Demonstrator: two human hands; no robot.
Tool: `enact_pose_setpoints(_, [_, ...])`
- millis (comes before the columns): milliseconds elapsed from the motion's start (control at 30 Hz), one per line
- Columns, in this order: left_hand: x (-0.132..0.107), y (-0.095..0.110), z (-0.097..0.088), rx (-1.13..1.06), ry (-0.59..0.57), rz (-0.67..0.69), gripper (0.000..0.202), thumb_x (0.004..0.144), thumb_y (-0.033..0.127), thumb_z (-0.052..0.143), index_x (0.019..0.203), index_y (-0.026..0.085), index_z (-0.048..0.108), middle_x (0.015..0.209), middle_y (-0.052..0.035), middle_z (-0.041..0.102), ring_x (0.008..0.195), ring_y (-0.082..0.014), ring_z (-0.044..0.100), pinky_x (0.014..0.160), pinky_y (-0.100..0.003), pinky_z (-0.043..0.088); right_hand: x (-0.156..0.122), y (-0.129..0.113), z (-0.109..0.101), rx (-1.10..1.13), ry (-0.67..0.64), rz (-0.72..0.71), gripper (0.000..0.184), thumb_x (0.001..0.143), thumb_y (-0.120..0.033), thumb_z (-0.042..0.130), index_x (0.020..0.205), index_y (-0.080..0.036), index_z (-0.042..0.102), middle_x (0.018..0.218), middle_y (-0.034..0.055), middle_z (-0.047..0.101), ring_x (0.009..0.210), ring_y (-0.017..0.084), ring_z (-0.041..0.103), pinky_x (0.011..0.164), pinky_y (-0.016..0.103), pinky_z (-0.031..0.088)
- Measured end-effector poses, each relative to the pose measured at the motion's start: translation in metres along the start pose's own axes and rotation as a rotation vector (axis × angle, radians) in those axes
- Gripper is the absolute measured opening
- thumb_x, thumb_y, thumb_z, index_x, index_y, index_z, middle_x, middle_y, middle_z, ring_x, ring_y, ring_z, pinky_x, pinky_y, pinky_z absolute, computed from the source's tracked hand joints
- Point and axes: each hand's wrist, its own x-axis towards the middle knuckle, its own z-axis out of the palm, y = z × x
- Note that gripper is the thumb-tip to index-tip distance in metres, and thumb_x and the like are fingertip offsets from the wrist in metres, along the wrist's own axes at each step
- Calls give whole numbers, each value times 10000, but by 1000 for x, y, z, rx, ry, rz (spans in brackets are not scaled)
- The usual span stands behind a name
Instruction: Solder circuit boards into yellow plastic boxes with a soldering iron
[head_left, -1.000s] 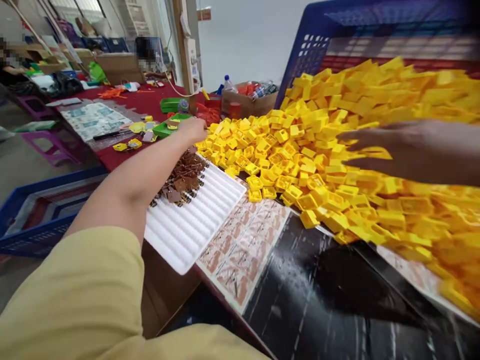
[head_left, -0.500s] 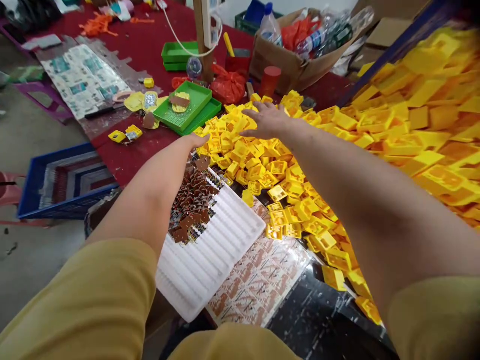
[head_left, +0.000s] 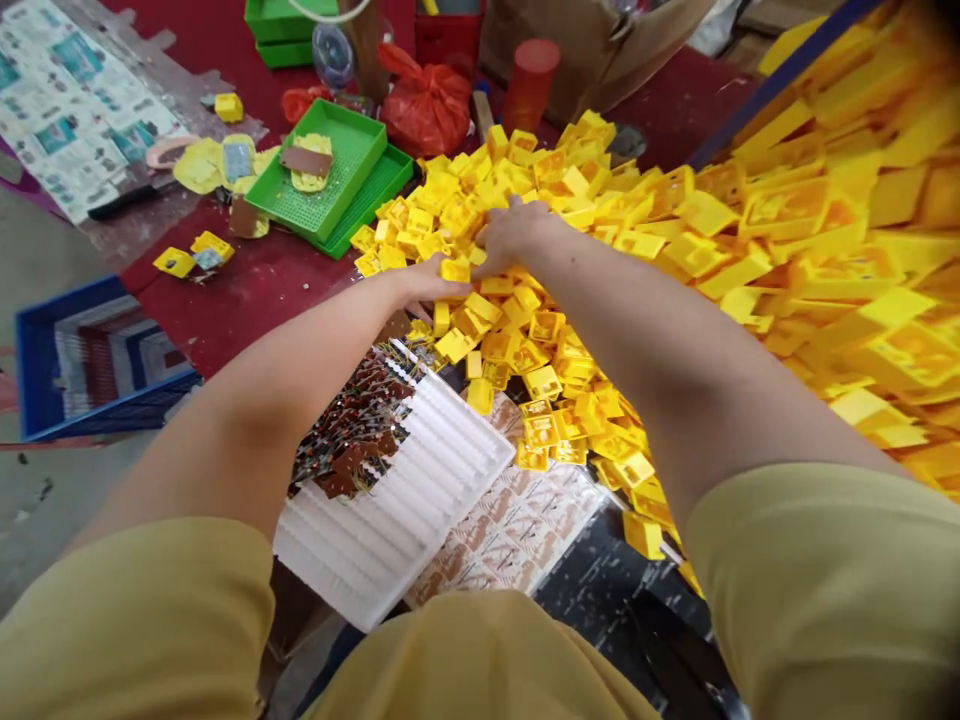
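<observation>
Left hand (head_left: pixel 435 284): thumb and fingers parted, yellow piece (head_left: pixel 455 269) in the gap, can't tell if it's actually pinched
Right hand (head_left: pixel 514 235): fingers bent down among the pieces, just beyond the other one; no telling from here if it's got anything
Yellow pile (head_left: pixel 679 205): under and around both hands, heaped way up to their right
White tray (head_left: pixel 424 490): ridged, bodyward of the grip, brown boards (head_left: pixel 352 400) piled on it
Table: red top (head_left: pixel 247 310) left of the hands with green trays (head_left: pixel 337 195); patterned sheet (head_left: pixel 517 525) and glossy black surface (head_left: pixel 622 570) bodyward
Room: blue basket (head_left: pixel 97 375) low, far left of the grip; red bag (head_left: pixel 427 105) and cardboard box (head_left: pixel 592 60) past it
</observation>
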Motion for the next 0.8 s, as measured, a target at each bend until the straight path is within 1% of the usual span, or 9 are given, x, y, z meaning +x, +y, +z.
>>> enact_pose_setpoints(100, [-14,17,10,-17,-60,73,862,888,363,727,1594,259,243,1450,-129,568,1145,-264,690,859,-360,616,-51,1,2,-21,-66,37,936,777,-909,468,1374,-205,622,1412,187,527,1327,543,418,1014,785,345])
enact_pose_setpoints(233, [-28,31,38,58,-35,298,856,808,327,770,1552,188,368,1495,-173,507,1330,-351,570,1083,-466,510,-121,-3,11,-11,-94,29,819,797,-838,527,1334,-233,653,1406,175,543,1327,508,435,1083,760,283])
enact_pose_setpoints(333, [-39,43,69,74,-18,382,730,797,250,737,1472,150,477,1467,-156,542,1429,-343,470,1215,-473,367,-165,-1,19,19,-110,18,762,867,-775,480,1383,-230,613,1409,181,541,1318,452,468,1117,690,301])
enact_pose_setpoints(433, [-58,53,103,47,-16,465,685,865,270,657,1490,102,435,1510,-189,502,1450,-309,452,1241,-456,335,-204,6,20,65,-132,8,767,905,-716,493,1501,-233,488,1510,198,449,1363,419,447,1097,593,386])
enact_pose_setpoints(567, [-91,59,131,31,-56,582,924,842,386,715,1569,24,274,1599,-261,377,1512,-319,376,1249,-430,341,-243,23,1,121,-263,-26,824,837,-593,713,1542,-266,439,1601,191,360,1443,424,390,1113,553,408])
enact_pose_setpoints(633, [-105,62,125,92,-157,668,1074,810,502,748,1606,34,199,1636,-272,307,1523,-361,351,1228,-466,374,-250,35,-20,156,-376,-73,824,757,-528,820,1490,-303,517,1575,149,430,1417,403,446,1119,512,424])
enact_pose_setpoints(700, [-107,66,102,217,-261,736,984,855,653,647,1611,142,280,1615,-207,393,1455,-376,458,1164,-503,444,-240,51,-48,223,-488,-147,689,729,-558,840,1358,-358,645,1430,61,605,1285,323,591,1071,414,478])
enact_pose_setpoints(733, [-101,68,86,285,-263,743,838,905,695,545,1573,215,386,1558,-149,498,1382,-358,545,1122,-505,480,-227,59,-63,268,-511,-172,587,767,-591,799,1302,-378,683,1336,18,671,1212,280,639,1048,375,491])
enact_pose_setpoints(800, [-75,68,45,391,-101,708,608,999,659,362,1420,285,591,1427,-65,639,1291,-303,619,1085,-480,499,-185,76,-89,398,-425,-121,411,874,-582,697,1190,-325,750,1179,15,739,1101,256,684,1013,367,508])
